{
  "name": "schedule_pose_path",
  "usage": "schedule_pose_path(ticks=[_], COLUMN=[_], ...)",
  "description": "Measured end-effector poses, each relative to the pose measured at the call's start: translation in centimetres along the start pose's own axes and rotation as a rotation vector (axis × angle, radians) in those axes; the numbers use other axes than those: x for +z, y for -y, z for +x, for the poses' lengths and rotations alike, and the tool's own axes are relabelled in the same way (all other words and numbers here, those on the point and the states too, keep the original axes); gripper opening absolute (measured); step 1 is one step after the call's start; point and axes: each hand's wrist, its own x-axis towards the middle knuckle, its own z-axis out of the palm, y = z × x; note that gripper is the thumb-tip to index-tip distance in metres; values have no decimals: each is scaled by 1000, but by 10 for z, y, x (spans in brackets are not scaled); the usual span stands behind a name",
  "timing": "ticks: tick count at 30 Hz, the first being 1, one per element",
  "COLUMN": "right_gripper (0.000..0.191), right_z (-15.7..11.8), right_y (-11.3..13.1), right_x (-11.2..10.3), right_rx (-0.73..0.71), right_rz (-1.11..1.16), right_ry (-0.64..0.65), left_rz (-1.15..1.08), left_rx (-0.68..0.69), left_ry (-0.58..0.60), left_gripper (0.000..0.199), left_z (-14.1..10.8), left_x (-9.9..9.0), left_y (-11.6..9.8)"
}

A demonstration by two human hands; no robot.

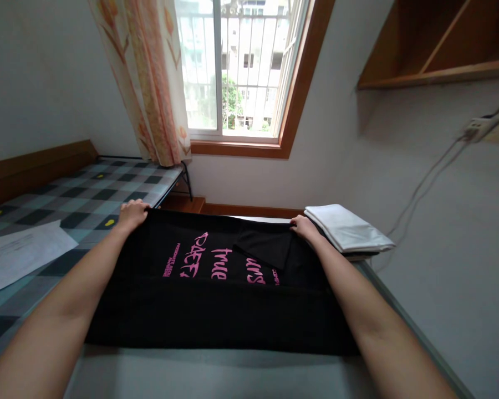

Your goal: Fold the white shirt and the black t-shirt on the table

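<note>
A black T-shirt (216, 313) with pink lettering lies partly folded across a pale table (216, 377). Its near side is folded over part of the print, and a sleeve lies folded inward near the far right. My left hand (133, 215) grips the shirt's far left corner, fingers closed on the cloth. At the far right edge, my right hand (305, 228) pinches the fabric beside the sleeve. Just beyond my right hand is a stack of folded clothes (345, 227), white on top with dark cloth beneath.
Left of the table stands a bed (108, 183) with a checked sheet, and papers (29, 252) lie on it. A curtain (149, 83) hangs by the barred window (241, 77). Wooden shelves (436, 75) and a socket with cords (478, 130) are on the right wall.
</note>
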Motion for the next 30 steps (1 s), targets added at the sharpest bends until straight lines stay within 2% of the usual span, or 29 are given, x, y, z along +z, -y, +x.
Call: schedule_pose_path(ticks=[5, 11, 13, 15, 18, 20, 22, 25, 28, 30], right_gripper=[27, 24, 25, 25, 25, 26, 26, 24, 22, 23], right_z=[-1, -10, -19, -34, -69, -99, -127, -161, -176, -179], right_y=[4, 2, 2, 1, -2, -8, -15, -24, -26, -24], right_x=[-4, -17, -23, -30, -38, -37, -29, -9, 6, 7], right_rx=[-21, -68, -77, -111, -211, -283, -382, -499, -521, -485], right_rz=[47, 117, 112, 82, 37, 7, -31, -74, -105, -112], right_ry=[51, 112, 71, -49, -288, -369, -343, -268, -219, -227], left_rz=[28, -28, -71, -105, -158, -214, -263, -303, -318, -312], left_rx=[42, 31, 30, 45, 72, 112, 164, 201, 163, 134], left_ry=[54, 39, 24, 5, -24, -38, -31, 74, 184, 214], left_gripper=[38, 40, 39, 37, 34, 34, 35, 35, 32, 31], left_z=[-2, -9, -15, -24, -49, -72, -97, -131, -152, -159], left_x=[1, 10, 9, 6, 3, 4, 9, 19, 22, 19], left_y=[1, 19, 25, 32, 46, 59, 72, 85, 82, 75])
